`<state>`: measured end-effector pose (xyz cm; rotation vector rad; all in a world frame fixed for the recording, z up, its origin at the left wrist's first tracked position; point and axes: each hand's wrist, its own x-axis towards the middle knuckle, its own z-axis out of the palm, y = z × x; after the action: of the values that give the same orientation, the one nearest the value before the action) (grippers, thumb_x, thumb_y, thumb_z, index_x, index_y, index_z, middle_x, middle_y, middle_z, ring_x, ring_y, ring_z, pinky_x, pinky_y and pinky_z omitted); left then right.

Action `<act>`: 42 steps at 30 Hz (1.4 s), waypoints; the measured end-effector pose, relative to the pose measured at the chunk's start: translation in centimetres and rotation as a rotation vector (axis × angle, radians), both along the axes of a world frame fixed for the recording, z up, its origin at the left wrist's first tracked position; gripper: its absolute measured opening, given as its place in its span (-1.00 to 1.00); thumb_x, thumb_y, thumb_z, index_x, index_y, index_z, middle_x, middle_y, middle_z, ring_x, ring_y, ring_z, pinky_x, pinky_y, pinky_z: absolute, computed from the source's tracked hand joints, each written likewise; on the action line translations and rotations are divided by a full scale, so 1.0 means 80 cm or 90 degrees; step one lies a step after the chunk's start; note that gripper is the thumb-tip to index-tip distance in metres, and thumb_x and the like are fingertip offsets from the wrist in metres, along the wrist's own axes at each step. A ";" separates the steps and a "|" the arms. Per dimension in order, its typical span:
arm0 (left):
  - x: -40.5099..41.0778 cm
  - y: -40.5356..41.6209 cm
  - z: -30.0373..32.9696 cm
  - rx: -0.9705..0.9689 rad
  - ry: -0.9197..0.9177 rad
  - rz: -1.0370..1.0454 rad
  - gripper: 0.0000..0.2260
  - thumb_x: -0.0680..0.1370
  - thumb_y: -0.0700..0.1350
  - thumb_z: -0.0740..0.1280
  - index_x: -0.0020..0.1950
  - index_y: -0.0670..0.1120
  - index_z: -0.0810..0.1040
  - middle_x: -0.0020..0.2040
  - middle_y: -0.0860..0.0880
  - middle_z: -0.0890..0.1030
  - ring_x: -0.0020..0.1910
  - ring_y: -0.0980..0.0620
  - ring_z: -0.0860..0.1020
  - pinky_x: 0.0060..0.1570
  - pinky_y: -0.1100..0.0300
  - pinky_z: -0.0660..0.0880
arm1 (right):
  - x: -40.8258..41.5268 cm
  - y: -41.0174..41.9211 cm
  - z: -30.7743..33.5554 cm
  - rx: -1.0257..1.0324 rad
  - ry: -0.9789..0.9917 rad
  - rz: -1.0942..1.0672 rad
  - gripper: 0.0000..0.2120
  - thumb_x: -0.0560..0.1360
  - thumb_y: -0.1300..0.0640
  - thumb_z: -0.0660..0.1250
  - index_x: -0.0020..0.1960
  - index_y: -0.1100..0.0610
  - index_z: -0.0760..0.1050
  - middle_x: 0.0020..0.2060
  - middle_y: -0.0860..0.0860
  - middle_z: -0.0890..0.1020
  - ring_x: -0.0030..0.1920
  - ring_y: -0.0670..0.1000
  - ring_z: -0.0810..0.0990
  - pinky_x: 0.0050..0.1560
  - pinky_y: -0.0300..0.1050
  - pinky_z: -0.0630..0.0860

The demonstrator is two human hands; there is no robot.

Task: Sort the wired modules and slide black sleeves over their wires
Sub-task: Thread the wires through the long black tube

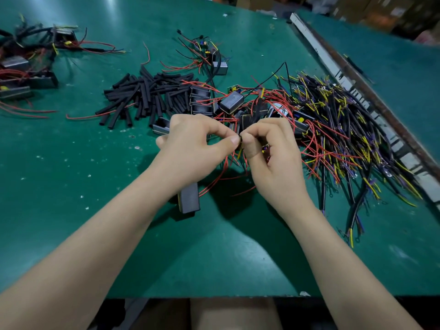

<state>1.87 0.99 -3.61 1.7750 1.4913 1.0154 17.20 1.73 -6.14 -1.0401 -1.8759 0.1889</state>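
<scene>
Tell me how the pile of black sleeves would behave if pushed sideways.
The black sleeves are short round tubes lying loose and crisscrossed, so they would probably scatter and some roll on the smooth green table. They look light and fairly stiff.

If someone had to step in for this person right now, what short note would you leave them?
Left hand and right hand meet fingertip to fingertip, pinching a small black sleeve and red wires; a black module hangs below the left wrist.
Loose sleeves lie piled ahead, unsorted modules behind the hands, a cable bundle at right.
A group of modules lies far left, possibly finished.
Left: most of the middle pile.
</scene>
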 end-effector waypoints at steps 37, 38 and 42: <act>0.000 -0.002 0.000 0.029 0.016 0.055 -0.83 0.47 0.04 0.38 -0.29 0.26 0.50 -0.05 0.24 0.43 0.21 0.15 0.17 0.20 0.20 0.07 | 0.024 0.004 0.006 0.154 -0.098 0.025 -0.89 0.54 0.20 0.34 -0.04 0.22 0.63 -0.01 0.03 0.66 0.10 0.15 0.58 0.14 0.16 0.45; 0.001 -0.002 0.001 0.019 0.003 0.058 -0.83 0.47 0.04 0.38 -0.29 0.26 0.50 -0.05 0.23 0.43 0.24 0.13 0.17 0.25 0.17 0.08 | 0.024 0.004 0.006 0.160 -0.098 0.024 -0.88 0.54 0.20 0.35 -0.04 0.22 0.63 -0.01 0.03 0.66 0.10 0.15 0.59 0.12 0.16 0.46; 0.000 -0.002 0.004 -0.007 -0.038 0.068 -0.80 0.47 0.01 0.40 -0.30 0.27 0.51 -0.07 0.22 0.43 0.31 0.05 0.25 0.37 0.06 0.13 | 0.023 0.003 0.005 0.181 -0.112 0.011 -0.85 0.56 0.17 0.33 0.00 0.19 0.65 0.02 0.02 0.66 0.08 0.12 0.59 0.07 0.13 0.48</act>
<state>1.83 0.82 -3.32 1.6582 1.5643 1.1016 19.05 2.00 -5.71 -0.8677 -1.9988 -0.1616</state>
